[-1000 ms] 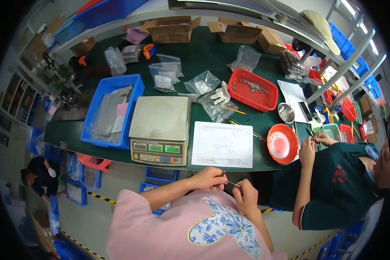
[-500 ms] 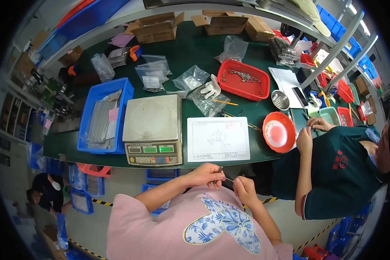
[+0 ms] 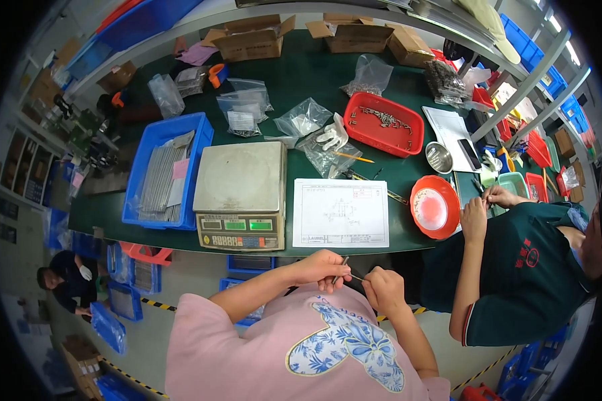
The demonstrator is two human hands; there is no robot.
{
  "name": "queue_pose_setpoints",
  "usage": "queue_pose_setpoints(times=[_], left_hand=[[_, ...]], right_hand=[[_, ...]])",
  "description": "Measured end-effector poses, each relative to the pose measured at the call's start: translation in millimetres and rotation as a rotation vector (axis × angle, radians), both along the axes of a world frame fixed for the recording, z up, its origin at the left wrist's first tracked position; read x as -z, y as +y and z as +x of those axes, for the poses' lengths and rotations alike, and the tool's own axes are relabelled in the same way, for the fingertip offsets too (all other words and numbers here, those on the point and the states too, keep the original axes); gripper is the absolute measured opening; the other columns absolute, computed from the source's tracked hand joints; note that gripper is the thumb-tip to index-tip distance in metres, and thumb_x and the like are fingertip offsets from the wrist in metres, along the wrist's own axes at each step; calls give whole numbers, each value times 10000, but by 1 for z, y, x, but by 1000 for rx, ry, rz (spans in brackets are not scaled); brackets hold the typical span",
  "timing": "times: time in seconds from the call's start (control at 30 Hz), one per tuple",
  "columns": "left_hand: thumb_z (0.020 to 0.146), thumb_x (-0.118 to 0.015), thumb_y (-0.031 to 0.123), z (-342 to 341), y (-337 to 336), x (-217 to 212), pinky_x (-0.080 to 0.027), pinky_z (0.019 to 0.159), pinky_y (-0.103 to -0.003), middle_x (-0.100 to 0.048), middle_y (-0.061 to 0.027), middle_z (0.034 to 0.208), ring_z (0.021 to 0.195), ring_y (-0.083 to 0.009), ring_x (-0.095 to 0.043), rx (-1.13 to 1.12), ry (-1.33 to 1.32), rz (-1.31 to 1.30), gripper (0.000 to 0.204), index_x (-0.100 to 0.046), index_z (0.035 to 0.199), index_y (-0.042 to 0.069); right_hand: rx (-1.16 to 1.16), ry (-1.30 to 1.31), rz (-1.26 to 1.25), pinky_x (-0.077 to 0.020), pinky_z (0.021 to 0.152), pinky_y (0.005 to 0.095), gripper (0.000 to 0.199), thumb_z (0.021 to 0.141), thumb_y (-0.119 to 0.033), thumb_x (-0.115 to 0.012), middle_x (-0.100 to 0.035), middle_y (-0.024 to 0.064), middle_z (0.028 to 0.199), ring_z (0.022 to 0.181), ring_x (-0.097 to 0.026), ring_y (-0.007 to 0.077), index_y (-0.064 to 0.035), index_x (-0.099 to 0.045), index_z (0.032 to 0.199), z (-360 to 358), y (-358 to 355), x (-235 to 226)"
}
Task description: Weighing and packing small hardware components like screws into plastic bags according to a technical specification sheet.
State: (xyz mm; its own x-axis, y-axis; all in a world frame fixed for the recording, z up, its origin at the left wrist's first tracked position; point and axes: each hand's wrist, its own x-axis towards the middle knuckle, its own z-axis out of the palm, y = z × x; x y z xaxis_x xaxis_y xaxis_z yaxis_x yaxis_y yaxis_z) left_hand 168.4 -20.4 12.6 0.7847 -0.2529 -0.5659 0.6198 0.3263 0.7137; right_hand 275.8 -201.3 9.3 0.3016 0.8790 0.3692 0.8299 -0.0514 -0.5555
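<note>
Close in front of my body, just off the table's front edge, my left hand (image 3: 321,268) is closed on a small dark metal part (image 3: 341,264) that sticks out past the fingertips. Beside it, my right hand (image 3: 384,289) is closed in a pinch on a thin metal rod (image 3: 358,277), which points toward the left fingers. Whether the rod touches the metal part is too small to tell. Beyond my hands a printed drawing sheet (image 3: 341,212) lies on the green table (image 3: 267,160). A weighing scale (image 3: 239,177) stands left of the sheet.
A blue bin (image 3: 130,194) of long flat pieces stands left of the scale. A red tray (image 3: 408,148) with small metal parts and a red bowl (image 3: 453,207) are to the right. A co-worker (image 3: 515,267) works at my right with small items; another person (image 3: 67,281) crouches far left.
The whole view has shifted slightly. My hands stay together with the metal part and rod still held. At far left, the crouching person and a blue tray have moved.
</note>
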Motion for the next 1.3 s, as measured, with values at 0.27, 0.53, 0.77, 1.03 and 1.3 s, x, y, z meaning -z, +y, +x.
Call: queue_pose_setpoints(times=[0.27,0.53,0.77,1.03,1.3], left_hand=[[778,-556,130,-4,-12,8,-486,660,-253,-446,-106,1102,848,-174,-552,-299,-385,-106,334,-466,1088,44],[797,-531,110,-3,-12,17,-431,538,-195,-574,-53,777,610,-120,-541,-234,-658,594,148,-540,911,15],[788,-539,79,-6,-4,8,-445,522,-198,-579,-72,751,576,-99,-554,-257,-175,69,141,-544,897,-9],[787,-542,88,-5,3,9,-433,480,-181,-574,-57,713,532,-97,-549,-223,-52,-26,134,-544,878,-9],[746,-558,37,-5,-2,9,-459,649,-222,-554,-82,939,853,-154,-539,-156,-791,660,285,-503,1016,-35]], right_hand=[[202,962,-17,-346,414,318,177,789,-64,-464,-421,99,529,430,-440,237,-23,-450,617,-7,1,9],[256,1234,-199,-328,397,290,232,832,-162,-433,-408,43,507,411,-414,148,-37,-471,641,-3,0,12],[-3,-139,17,-341,423,289,253,853,-203,-406,-407,19,519,449,-407,105,-36,-467,674,3,10,-5],[-16,-96,4,-354,439,287,110,753,-111,-531,-457,76,560,470,-457,220,-40,-472,693,2,13,-8],[119,1787,-5,-323,421,272,185,803,-98,-441,-407,63,527,428,-388,156,-31,-426,632,-7,0,19]])
